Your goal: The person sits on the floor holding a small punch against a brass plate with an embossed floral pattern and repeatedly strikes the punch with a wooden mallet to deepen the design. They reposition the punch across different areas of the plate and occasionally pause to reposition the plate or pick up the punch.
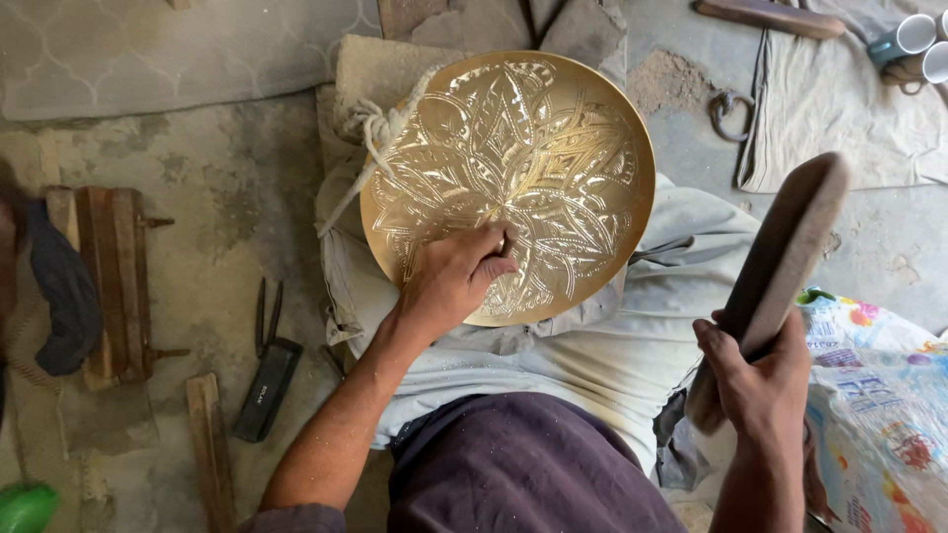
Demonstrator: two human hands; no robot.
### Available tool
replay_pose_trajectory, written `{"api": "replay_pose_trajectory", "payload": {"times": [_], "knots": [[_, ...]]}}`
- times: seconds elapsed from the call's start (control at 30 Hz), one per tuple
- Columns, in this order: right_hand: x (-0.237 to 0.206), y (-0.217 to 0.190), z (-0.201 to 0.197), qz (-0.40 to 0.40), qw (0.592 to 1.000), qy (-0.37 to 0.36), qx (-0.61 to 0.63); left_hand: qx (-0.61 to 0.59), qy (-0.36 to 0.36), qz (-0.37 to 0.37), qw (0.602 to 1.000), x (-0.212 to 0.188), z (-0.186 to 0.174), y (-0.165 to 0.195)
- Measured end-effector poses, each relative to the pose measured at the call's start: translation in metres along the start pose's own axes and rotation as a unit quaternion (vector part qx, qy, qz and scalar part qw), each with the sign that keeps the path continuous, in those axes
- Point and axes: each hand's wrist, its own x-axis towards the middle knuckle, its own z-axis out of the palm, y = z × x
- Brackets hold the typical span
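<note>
Head view, brass plate [553,128]: a round, shallow dish of golden metal is lying tilted across the person's lap, in the middle of the scene, on pale cloth [612,345].
Surface: it is glinting with a chased floral pattern of petals and leaves; the rim is staying plain and smooth.
Handling: it is looking stiff, thin and fairly heavy, probably slippery on the polished rim; the rim's far and near edges seem the safest hold, since the worked face is likely marking easily.
Left hand [449,281]: the fingers are curling tightly round a small chisel [502,244], mostly hidden, pressing its tip on the plate's near centre.
Right hand [760,380]: the fingers are wrapping closed round the lower end of a long wooden mallet [780,257], which is rising at the right, apart from the plate.
Rope [375,128]: pale twisted cord is knotting at the plate's far left edge.
Left floor: black pliers [267,380] and a wooden block [111,281] are lying on dusty concrete.
Far right: two mugs [913,49] are resting on cloth.
</note>
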Motion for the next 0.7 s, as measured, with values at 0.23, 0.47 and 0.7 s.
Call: {"api": "replay_pose_trajectory", "payload": {"times": [0.23,0.47,0.7], "knots": [[-0.024,-0.098,0.027,-0.276,0.927,0.009,-0.254,0.058,-0.037,0.006,0.998,-0.026,-0.049,0.016],[-0.015,-0.121,0.006,-0.253,0.962,-0.089,-0.049,0.077,-0.043,0.005,0.996,-0.023,-0.032,0.050],[0.010,-0.105,-0.032,-0.360,0.883,-0.045,-0.299,0.096,-0.093,0.007,0.991,-0.004,0.000,0.065]]}}
